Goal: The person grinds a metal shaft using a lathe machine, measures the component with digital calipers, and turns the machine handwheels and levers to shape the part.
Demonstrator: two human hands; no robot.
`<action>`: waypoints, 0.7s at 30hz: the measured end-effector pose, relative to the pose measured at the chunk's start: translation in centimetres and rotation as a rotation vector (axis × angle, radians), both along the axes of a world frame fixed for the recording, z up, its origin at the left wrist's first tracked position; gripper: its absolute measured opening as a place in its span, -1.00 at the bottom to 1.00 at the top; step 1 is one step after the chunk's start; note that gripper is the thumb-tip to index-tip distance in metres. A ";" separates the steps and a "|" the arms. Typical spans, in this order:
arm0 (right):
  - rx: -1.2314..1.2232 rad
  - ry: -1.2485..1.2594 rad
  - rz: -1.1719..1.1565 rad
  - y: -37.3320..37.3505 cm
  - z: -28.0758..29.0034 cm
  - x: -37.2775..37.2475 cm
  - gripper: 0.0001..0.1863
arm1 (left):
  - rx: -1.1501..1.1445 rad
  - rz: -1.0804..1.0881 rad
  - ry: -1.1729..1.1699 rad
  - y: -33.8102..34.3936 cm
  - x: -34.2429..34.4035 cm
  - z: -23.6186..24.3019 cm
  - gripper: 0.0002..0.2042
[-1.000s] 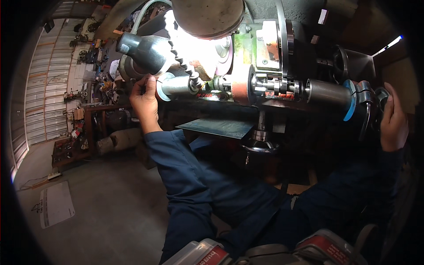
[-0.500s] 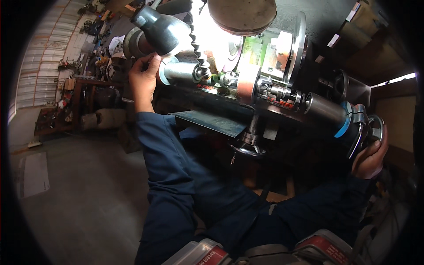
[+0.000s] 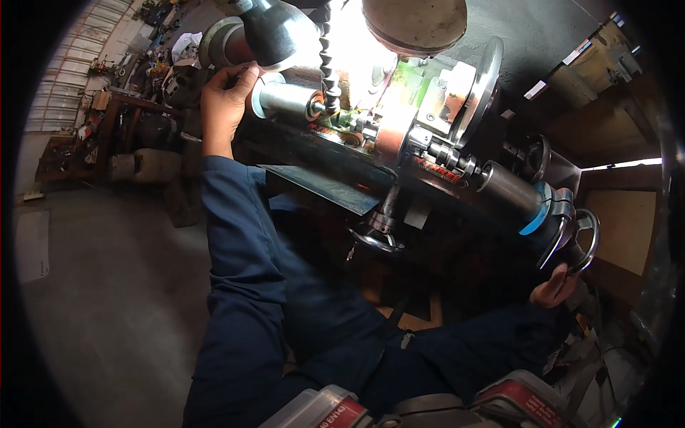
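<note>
My left hand (image 3: 222,108) is raised at the far left of a grinding machine, thumb and fingertips pinched at the lower edge of a dark lamp shade (image 3: 275,34). Just right of that hand lies a metal cylinder (image 3: 291,101), part of the machine. A shaft-like metal workpiece (image 3: 448,155) lies in line between this cylinder and a grey barrel (image 3: 510,187) with a blue ring. Low on the right, my right hand (image 3: 555,287) is closed at the lower rim of a chrome handwheel (image 3: 594,246); the rim partly hides its fingertips.
A ribbed flexible hose (image 3: 327,64) hangs beside the bright lamp. Below the machine bed are a flat metal plate (image 3: 321,187) and another handwheel (image 3: 376,239). A large disc (image 3: 479,93) stands behind the workpiece. Cluttered wooden benches (image 3: 114,135) line the left.
The view has shifted, moving the machine slightly leftward and its right end downward. My right hand has slid round the handwheel's lower rim, leftward. My left hand stays at the lamp shade.
</note>
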State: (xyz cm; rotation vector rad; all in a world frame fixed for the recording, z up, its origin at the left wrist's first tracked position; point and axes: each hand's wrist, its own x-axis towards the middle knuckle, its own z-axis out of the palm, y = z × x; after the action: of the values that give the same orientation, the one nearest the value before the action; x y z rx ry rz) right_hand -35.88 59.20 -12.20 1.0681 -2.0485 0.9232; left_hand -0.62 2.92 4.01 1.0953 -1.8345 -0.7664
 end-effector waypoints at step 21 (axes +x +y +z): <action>-0.128 -0.454 0.198 -8.1 4.6 -0.4 -0.58 | 0.062 -0.143 0.171 -1.3 0.9 -1.1 -0.72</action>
State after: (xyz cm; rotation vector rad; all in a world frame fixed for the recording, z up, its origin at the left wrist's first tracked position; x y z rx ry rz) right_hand -36.30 51.07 -7.55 1.0786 -2.2249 1.4912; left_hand 0.24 1.63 2.90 0.9148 -1.7671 -0.9763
